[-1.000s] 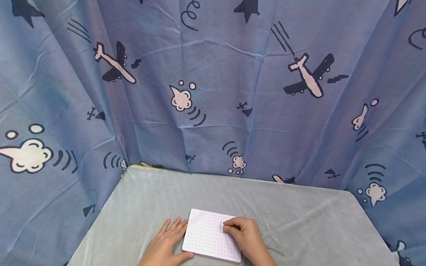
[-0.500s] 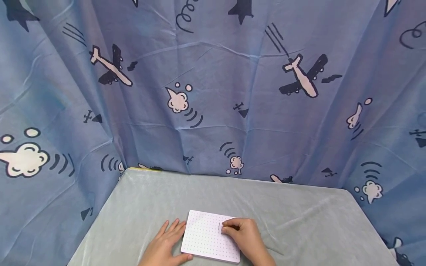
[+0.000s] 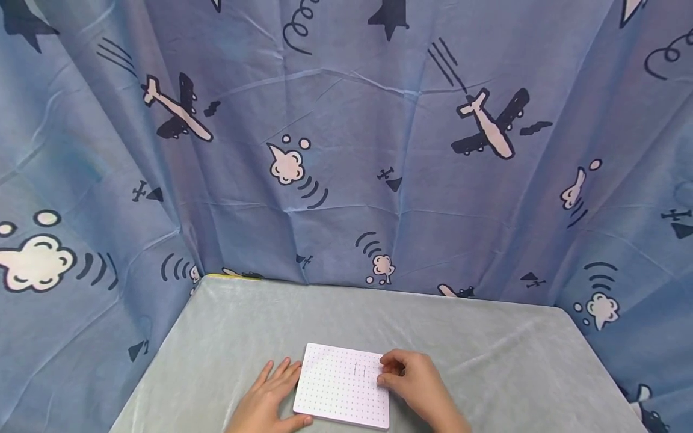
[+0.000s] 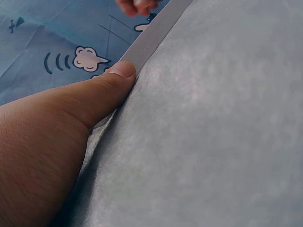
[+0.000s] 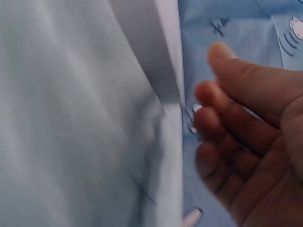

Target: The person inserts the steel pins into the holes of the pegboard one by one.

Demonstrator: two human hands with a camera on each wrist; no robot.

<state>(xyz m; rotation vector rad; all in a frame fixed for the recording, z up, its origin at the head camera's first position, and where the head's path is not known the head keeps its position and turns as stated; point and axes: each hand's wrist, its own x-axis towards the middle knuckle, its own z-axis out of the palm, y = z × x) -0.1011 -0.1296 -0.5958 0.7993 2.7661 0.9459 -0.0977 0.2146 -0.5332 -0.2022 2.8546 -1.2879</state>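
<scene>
A white rectangular board [image 3: 335, 391] with a grid of small dots lies on the grey cloth. Two short thin dark lines [image 3: 355, 368] stand out side by side on its upper right part; whether they are marks or thin rods, I cannot tell. My left hand [image 3: 266, 397] is spread at the board's left side, its thumb [image 4: 124, 71] on the near edge and its fingertips at the left edge. At the right edge is my right hand [image 3: 414, 382]. Its fingers are loosely bent and its thumb stands apart from them in the right wrist view, with nothing visible between.
A grey cloth [image 3: 487, 361] covers the table. Blue curtains [image 3: 346, 228] printed with airplanes and clouds hang behind it and at both sides. A short yellow strip [image 3: 233, 276] shows at the table's back left edge.
My right hand has moved right, from over the board to its right edge, and its fingertips have parted. A second thin line now shows on the board. My left hand has stayed put.
</scene>
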